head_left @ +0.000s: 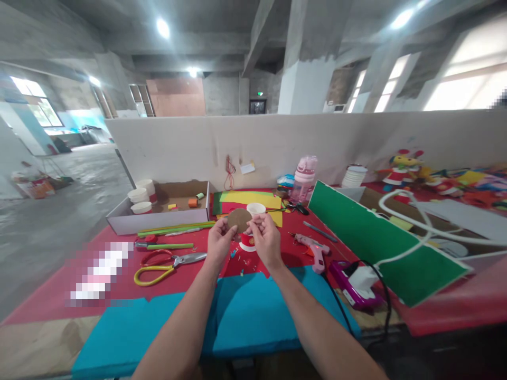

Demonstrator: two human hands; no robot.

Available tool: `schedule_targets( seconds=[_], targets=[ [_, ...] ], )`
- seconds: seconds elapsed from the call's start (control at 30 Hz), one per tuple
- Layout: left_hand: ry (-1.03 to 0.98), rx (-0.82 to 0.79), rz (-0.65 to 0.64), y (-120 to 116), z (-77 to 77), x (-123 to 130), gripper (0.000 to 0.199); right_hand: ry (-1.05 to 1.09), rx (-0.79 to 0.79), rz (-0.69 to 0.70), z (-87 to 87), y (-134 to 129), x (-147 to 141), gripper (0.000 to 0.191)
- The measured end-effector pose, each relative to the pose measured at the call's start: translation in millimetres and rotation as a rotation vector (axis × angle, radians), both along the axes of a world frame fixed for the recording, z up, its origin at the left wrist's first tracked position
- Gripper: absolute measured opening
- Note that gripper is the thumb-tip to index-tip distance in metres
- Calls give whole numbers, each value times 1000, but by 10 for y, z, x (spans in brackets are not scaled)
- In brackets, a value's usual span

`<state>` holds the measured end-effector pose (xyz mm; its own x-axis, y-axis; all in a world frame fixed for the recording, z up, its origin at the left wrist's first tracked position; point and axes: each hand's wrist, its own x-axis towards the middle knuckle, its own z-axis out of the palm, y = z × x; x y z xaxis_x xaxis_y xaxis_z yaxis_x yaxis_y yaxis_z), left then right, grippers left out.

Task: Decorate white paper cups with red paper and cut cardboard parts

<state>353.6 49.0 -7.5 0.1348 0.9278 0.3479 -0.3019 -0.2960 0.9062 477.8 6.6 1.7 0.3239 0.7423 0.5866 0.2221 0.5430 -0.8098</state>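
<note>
Pinched a round brown card, mid-frame, with left hand at one edge and right hand, most likely, at the other. Probably needed a soft, even hold to keep it flat.

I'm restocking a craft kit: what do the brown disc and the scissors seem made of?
Brown disc: probably matte cardboard, given its dull, plain face. Scissors: blades look like shiny metal, from their silvery tone; handles likely plastic or plastic-coated, being bright red and yellow.

Two bare forearms taper to wrists and bare fingers.
</note>
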Motion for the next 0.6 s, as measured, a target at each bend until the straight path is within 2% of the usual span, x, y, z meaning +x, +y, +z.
schedule_targets(
  seconds=[0.17, 0.27, 0.37, 0.47, 0.6],
  targets=[
    [-232, -95, -3, 17, 48, -49, 38, -124, -146, 194, -31, -25, -41, 26],
    [-239, -128, -39, 6, 36, -28, 37, -91, -230, 209, -54, -11, -53, 31],
    [-126, -95, -73, -18, 0, 17, 32, -28, -211, 135, -65, 23, -37, 30],
    [-2, -48, -140, -44, -7, 29, 31, -80, -136, 2, -82, 68, 9, 28],
    [-14, -53, -237, -52, 41, -34, 25, -176, -90, -81, -102, 108, 72, 31]
  ],
)
